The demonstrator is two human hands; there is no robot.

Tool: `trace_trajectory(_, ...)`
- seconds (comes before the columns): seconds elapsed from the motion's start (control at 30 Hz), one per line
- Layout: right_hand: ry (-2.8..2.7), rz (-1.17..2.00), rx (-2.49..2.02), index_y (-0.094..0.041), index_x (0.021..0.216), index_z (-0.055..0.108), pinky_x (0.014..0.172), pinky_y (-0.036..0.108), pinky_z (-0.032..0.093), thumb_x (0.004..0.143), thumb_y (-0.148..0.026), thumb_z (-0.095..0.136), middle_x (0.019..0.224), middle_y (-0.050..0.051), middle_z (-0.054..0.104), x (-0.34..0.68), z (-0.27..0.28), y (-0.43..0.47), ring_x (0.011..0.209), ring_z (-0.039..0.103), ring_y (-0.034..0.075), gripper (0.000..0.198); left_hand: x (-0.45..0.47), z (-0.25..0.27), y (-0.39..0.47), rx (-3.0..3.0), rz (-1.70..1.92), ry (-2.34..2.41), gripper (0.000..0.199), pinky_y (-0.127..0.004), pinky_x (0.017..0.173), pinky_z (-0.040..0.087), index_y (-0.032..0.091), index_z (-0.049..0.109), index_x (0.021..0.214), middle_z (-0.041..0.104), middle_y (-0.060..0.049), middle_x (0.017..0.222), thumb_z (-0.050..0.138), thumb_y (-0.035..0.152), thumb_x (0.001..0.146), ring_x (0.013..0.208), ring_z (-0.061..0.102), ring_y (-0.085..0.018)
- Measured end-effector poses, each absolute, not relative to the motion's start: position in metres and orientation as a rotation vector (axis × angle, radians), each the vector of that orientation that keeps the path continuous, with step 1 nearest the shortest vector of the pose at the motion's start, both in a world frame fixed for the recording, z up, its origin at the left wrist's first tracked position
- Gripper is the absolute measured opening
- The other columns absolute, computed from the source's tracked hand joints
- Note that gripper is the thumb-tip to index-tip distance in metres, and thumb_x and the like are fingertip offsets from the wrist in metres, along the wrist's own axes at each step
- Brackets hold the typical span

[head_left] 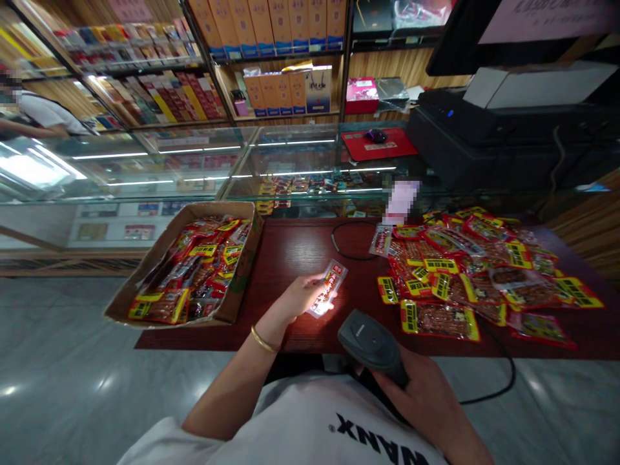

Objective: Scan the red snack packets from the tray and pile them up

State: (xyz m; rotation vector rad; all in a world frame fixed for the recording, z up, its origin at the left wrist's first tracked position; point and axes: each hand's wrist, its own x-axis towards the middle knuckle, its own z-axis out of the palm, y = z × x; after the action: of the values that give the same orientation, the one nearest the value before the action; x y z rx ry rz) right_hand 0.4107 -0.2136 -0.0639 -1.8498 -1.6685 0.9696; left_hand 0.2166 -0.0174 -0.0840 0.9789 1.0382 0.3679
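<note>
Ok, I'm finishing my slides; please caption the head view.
Right hand aims scanner at packet in left hand, between carton and piled packets.

So left-hand grip (304,297) has a brightly lit pack (326,293), right-hand grip (422,387) has a scanner (371,341) pointed its way. Carton (248,274) of packs (206,250) on the surface (290,242), left side, messy pile (448,261) over right.

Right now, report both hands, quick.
Left hand: closed, pinching a small flat clear-and-red plastic packet.
Right hand: closed, gripping a dark grey plastic barcode scanner.

Carton (246,278) and packets (460,268) on reddish table (285,252)
</note>
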Motion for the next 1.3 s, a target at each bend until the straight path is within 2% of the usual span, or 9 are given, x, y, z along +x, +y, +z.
trace_trajectory(0.2,-1.679,0.945,-1.884,-0.023,0.103,0.074,0.087,0.041,0.057,0.09,-0.032,0.055,0.104,0.009,0.082,0.405,-0.067,-0.206,0.1,0.077,0.03,0.024,0.221,-0.083,-0.021,1.01,0.364,0.945,0.045,-0.026,0.06,0.052,0.013,0.074,0.114,0.077,-0.01,0.084,0.08,0.045,0.082,0.061,0.069,-0.016)
trace_trajectory(0.33,-1.659,0.916,-1.897,-0.02,0.11,0.072,0.083,0.039,0.056,0.091,-0.03,0.056,0.1,0.009,0.082,0.402,-0.072,-0.2,0.093,0.077,0.029,0.027,0.222,-0.086,-0.023,1.046,0.398,0.904,0.042,-0.024,0.06,0.049,0.013,0.076,0.109,0.076,-0.007,0.08,0.078,0.046,0.082,0.061,0.066,-0.015)
trace_trajectory(0.47,-1.659,0.916,-1.898,-0.02,0.111,0.072,0.081,0.039,0.056,0.091,-0.03,0.057,0.101,0.01,0.082,0.401,-0.07,-0.199,0.093,0.077,0.03,0.027,0.224,-0.089,-0.023,1.025,0.385,0.908,0.039,-0.024,0.06,0.049,0.013,0.075,0.111,0.076,-0.007,0.081,0.077,0.04,0.083,0.061,0.067,-0.014)
trace_trajectory(0.63,-1.676,0.996,-1.884,-0.022,0.117,0.071,0.088,0.041,0.055,0.089,-0.031,0.058,0.11,0.009,0.081,0.409,-0.059,-0.218,0.102,0.076,0.03,0.032,0.226,-0.087,-0.021,0.996,0.332,0.954,0.049,-0.022,0.054,0.049,0.017,0.068,0.127,0.077,-0.009,0.091,0.077,0.04,0.084,0.061,0.071,-0.015)
trace_trajectory(0.8,-1.645,0.993,-2.006,-0.024,0.129,0.067,0.088,0.043,0.056,0.085,-0.03,0.059,0.114,0.009,0.08,0.419,-0.054,-0.236,0.102,0.076,0.032,0.045,0.226,-0.084,-0.021,1.007,0.329,0.967,0.043,-0.021,0.052,0.049,0.016,0.07,0.121,0.077,-0.008,0.091,0.074,0.039,0.085,0.062,0.072,-0.016)
trace_trajectory(1.0,-1.568,0.957,-1.914,-0.024,0.118,0.07,0.091,0.04,0.055,0.086,-0.028,0.059,0.11,0.007,0.081,0.413,-0.051,-0.222,0.103,0.076,0.029,0.034,0.235,-0.088,-0.021,1.003,0.433,0.978,0.041,-0.023,0.062,0.052,0.016,0.066,0.118,0.079,-0.01,0.097,0.074,0.038,0.084,0.07,0.072,-0.016)
trace_trajectory(1.13,-1.399,0.904,-1.869,-0.022,0.112,0.072,0.083,0.035,0.056,0.087,-0.027,0.058,0.102,0.005,0.081,0.421,-0.051,-0.223,0.093,0.076,0.027,0.029,0.258,-0.082,-0.016,1.049,0.448,0.947,0.042,-0.023,0.065,0.052,0.015,0.066,0.117,0.079,-0.008,0.095,0.076,0.034,0.081,0.072,0.07,-0.016)
trace_trajectory(1.3,-1.292,0.797,-1.932,-0.02,0.112,0.071,0.08,0.037,0.057,0.093,-0.036,0.054,0.092,0.007,0.08,0.436,-0.054,-0.243,0.085,0.075,0.027,0.029,0.306,-0.064,-0.019,1.082,0.41,0.812,0.043,-0.025,0.062,0.052,0.017,0.066,0.118,0.076,-0.005,0.089,0.077,0.033,0.08,0.064,0.067,-0.014)
